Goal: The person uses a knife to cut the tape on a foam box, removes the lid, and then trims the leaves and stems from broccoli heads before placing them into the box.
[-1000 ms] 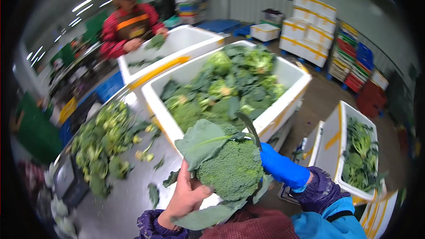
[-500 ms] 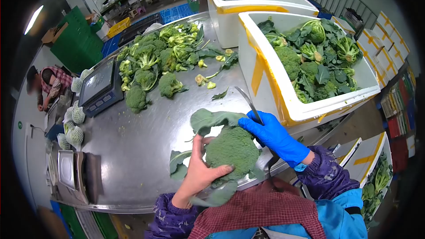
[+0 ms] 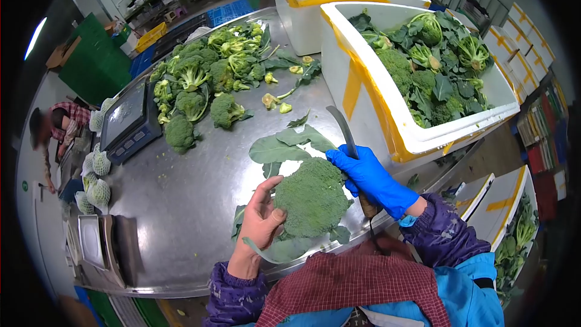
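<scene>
A large leafy broccoli head is held over the near edge of the metal table, its green crown facing me. My left hand, bare, grips it at its left edge, with thumb and fingers curled there. The stem is hidden beneath the crown. In a blue glove, my right hand is closed around a knife and touches the broccoli's right side. The knife's curved dark blade points up and away, and its wooden handle shows below the glove. Long leaves spread out at the upper left of the crown.
Broccoli heads lie piled at the table's far side, with cut stem pieces nearby. A white foam box of broccoli stands at right, another foam box behind. Scales sit left, near a person at work.
My left thumb has slid off the crown's front to its left edge. Leaves have spread out at the upper left. The knife blade stands more upright, and the person's hands at the top have left view.
</scene>
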Demonstrator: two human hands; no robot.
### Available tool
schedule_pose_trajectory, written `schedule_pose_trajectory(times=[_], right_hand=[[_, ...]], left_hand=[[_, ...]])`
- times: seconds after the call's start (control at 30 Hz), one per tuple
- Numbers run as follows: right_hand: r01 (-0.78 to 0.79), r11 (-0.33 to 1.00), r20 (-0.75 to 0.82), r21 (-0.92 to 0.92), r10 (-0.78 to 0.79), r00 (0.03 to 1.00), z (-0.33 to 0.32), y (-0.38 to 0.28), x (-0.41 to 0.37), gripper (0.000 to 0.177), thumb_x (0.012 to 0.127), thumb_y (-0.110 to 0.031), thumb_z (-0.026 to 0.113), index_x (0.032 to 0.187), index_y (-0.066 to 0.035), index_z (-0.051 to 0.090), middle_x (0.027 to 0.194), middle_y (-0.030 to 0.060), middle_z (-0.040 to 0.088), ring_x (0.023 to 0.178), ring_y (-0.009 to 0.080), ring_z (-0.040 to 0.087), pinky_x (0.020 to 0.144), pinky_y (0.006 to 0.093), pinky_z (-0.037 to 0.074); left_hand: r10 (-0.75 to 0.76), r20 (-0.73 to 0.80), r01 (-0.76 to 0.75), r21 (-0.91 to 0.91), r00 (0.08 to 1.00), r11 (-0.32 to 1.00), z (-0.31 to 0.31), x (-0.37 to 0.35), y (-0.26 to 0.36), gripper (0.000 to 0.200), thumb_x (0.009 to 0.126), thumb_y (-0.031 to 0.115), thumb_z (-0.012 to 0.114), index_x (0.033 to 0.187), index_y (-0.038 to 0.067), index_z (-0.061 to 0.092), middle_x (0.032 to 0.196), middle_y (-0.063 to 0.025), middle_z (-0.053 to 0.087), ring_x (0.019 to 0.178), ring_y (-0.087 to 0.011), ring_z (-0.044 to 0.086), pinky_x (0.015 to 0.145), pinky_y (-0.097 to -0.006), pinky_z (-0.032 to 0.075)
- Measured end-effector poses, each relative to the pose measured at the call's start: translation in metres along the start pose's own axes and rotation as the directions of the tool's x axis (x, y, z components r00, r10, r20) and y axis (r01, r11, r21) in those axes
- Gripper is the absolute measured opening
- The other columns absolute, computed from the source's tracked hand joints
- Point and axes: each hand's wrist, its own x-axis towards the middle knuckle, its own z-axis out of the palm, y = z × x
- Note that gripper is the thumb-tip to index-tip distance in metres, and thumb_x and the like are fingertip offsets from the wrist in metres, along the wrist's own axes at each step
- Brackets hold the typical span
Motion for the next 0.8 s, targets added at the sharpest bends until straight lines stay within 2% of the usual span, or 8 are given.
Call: schedule_pose_trajectory(times=[0.1, 0.33, 0.4, 0.53, 0.6, 0.67, 0.77, 0.8], right_hand=[[-0.019, 0.999, -0.028, 0.026, 0.02, 0.999, -0.001, 0.001, 0.0, 0.034, 0.086, -0.039, 0.058, 0.073, -0.008, 0.051, 0.053, -0.002, 0.042, 0.039, 0.0065, 0.038, 0.033, 0.0219, 0.03], [-0.056, 0.998, -0.032, 0.019, 0.057, 0.998, 0.004, 0.009, -0.011, 0.035, 0.086, -0.039, 0.057, 0.08, -0.005, 0.055, 0.058, 0.0014, 0.049, 0.04, 0.0077, 0.041, 0.035, 0.0222, 0.033], [-0.054, 0.999, -0.029, 0.009, 0.054, 0.998, 0.013, 0.016, -0.011, 0.036, 0.087, -0.038, 0.057, 0.083, -0.002, 0.056, 0.058, 0.0011, 0.049, 0.038, 0.007, 0.04, 0.035, 0.0212, 0.033], [-0.077, 0.996, 0.03, 0.055, 0.076, 0.997, 0.031, 0.035, -0.007, 0.038, 0.089, -0.038, 0.054, 0.085, -0.001, 0.056, 0.061, 0.0035, 0.053, 0.041, 0.0068, 0.043, 0.037, 0.0207, 0.035], [-0.1, 0.993, 0.056, -0.058, 0.103, 0.993, 0.039, 0.046, -0.006, 0.035, 0.089, -0.037, 0.054, 0.084, -0.003, 0.057, 0.063, 0.0029, 0.054, 0.049, 0.0069, 0.046, 0.044, 0.0224, 0.038], [-0.088, 0.993, 0.134, 0.082, 0.077, 0.988, 0.035, 0.058, -0.004, 0.034, 0.09, -0.035, 0.053, 0.084, -0.003, 0.057, 0.065, 0.003, 0.054, 0.054, 0.0064, 0.047, 0.047, 0.0226, 0.039], [-0.063, 0.987, 0.117, 0.146, 0.046, 0.992, 0.023, 0.054, -0.015, 0.032, 0.091, -0.033, 0.052, 0.084, -0.002, 0.057, 0.068, 0.0012, 0.054, 0.061, 0.0048, 0.048, 0.053, 0.0217, 0.041], [-0.015, 0.999, 0.096, 0.036, 0.012, 0.995, 0.012, 0.058, -0.019, 0.03, 0.091, -0.031, 0.053, 0.088, -0.002, 0.057, 0.068, 0.0036, 0.055, 0.063, 0.0071, 0.049, 0.057, 0.024, 0.043]], left_hand=[[-0.019, 0.03, 0.02, -0.028, 0.999, 0.999, -0.002, 0.003, 0.0, 0.079, 0.069, 0.033, 0.078, 0.129, 0.002, 0.037, 0.121, -0.01, 0.043, 0.105, -0.0178, 0.049, 0.087, -0.0284, 0.041], [-0.087, 0.073, 0.067, 0.248, 0.994, 0.967, 0.017, 0.006, 0.002, 0.097, 0.061, 0.018, 0.077, 0.138, 0.005, 0.02, 0.126, -0.0154, 0.037, 0.114, -0.0256, 0.043, 0.095, -0.0345, 0.038], [0.049, 0.083, -0.096, 0.802, 0.995, 0.59, 0.011, 0.008, -0.016, 0.101, 0.058, 0.022, 0.08, 0.138, 0.006, 0.02, 0.127, -0.02, 0.033, 0.12, -0.0317, 0.037, 0.098, -0.0397, 0.036], [0.292, 0.042, -0.17, 0.887, 0.956, 0.429, 0.025, 0.006, -0.033, 0.102, 0.056, 0.027, 0.081, 0.136, 0.006, 0.022, 0.13, -0.023, 0.027, 0.121, -0.0367, 0.034, 0.098, -0.0432, 0.036], [0.299, 0.026, -0.159, 0.889, 0.954, 0.429, 0.017, 0.014, -0.052, 0.097, 0.056, 0.028, 0.081, 0.133, 0.005, 0.027, 0.127, -0.0232, 0.031, 0.119, -0.0374, 0.036, 0.096, -0.044, 0.037], [0.165, 0.023, -0.103, 0.863, 0.986, 0.494, -0.007, 0.026, -0.084, 0.091, 0.056, 0.027, 0.08, 0.131, 0.006, 0.033, 0.122, -0.0227, 0.037, 0.115, -0.0363, 0.039, 0.093, -0.0424, 0.038], [0.188, -0.045, -0.065, 0.84, 0.981, 0.539, -0.015, 0.03, -0.085, 0.082, 0.058, 0.025, 0.079, 0.127, 0.008, 0.038, 0.115, -0.0207, 0.042, 0.108, -0.0338, 0.043, 0.092, -0.0386, 0.038], [0.153, -0.099, -0.008, 0.816, 0.983, 0.578, -0.018, 0.029, -0.084, 0.081, 0.058, 0.025, 0.079, 0.127, 0.009, 0.039, 0.114, -0.0202, 0.042, 0.107, -0.033, 0.044, 0.093, -0.0376, 0.037]])
